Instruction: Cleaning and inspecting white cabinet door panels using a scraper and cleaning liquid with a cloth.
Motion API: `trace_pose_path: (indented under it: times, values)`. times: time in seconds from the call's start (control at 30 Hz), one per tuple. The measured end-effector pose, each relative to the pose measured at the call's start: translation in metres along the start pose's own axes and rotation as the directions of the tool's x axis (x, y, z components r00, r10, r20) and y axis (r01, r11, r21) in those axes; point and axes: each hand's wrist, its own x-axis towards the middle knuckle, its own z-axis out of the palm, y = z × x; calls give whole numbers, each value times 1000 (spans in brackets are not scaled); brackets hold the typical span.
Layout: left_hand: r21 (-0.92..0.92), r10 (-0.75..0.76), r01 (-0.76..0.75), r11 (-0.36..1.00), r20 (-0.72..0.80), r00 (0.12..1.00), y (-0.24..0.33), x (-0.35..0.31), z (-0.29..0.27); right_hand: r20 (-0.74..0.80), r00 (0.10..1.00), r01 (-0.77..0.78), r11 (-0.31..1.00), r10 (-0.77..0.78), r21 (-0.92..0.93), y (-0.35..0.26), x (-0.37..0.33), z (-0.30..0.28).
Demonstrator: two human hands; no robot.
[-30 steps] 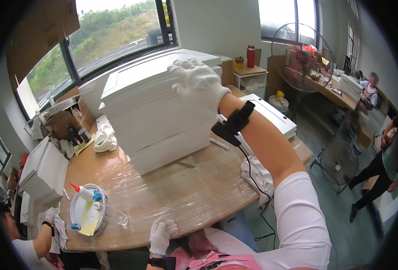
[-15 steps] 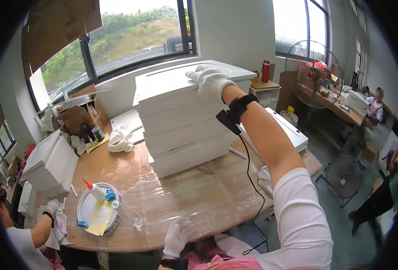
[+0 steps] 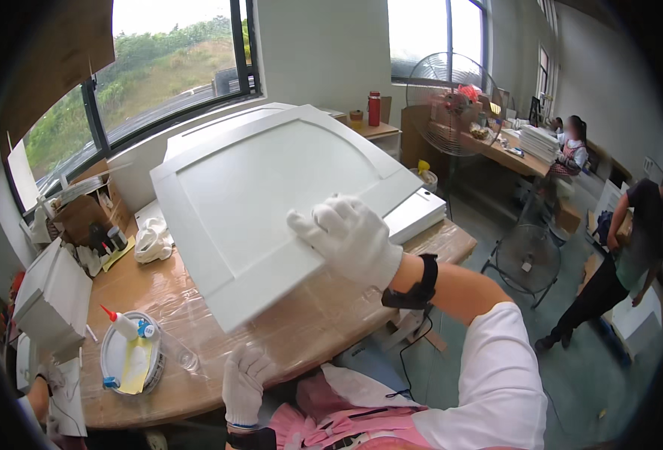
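My right hand (image 3: 354, 240), in a white knit glove, grips the near edge of a white cabinet door panel (image 3: 256, 187). The panel has a raised frame and an arched inner border. It is tilted, its lower corner over the wrapped table (image 3: 316, 330), and hides most of the white stack (image 3: 219, 118) behind it. My left hand (image 3: 245, 382), also gloved, is at the table's near edge with fingers loosely bent and nothing visible in them. To its left stand a clear bottle (image 3: 181, 354) and a round tub (image 3: 110, 364) with a red-tipped glue bottle (image 3: 125, 325) on top.
White panels (image 3: 54, 289) are stacked on the left, close to a co-worker's hand (image 3: 43, 379). A white cloth (image 3: 154, 240) lies at the back left. More panels (image 3: 421, 214) lie at the right. Beyond are a large fan (image 3: 451, 101) and a person walking (image 3: 620, 247).
My right hand has come nearer with the top panel, which has left its flat place on the stack and is now tilted. The view has turned right. My left hand stays near the table edge.
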Motion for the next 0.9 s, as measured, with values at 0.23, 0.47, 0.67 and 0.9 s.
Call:
trace_pose_path:
  times: [0.23, 0.47, 0.67, 0.9]
  values:
    - [691, 416, -634, 347, 492, 765, 14, -75, 64, -91, 996, -12, 997, 19, 77, -85, -101, -27]
    - [154, -182, 164, 974, 112, 977, -6, -98, 16, 223, 969, -2, 903, -104, 430, -88, -154, -5]
    - [-175, -161, 162, 971, 19, 987, -32, -106, -67, 500, 635, -696, 717, 589, 39, 15, -214, 47]
    - [-81, -258, 254, 964, -51, 965, -39, -88, -91, 654, 473, -726, 682, 590, -91, 25, -243, 155]
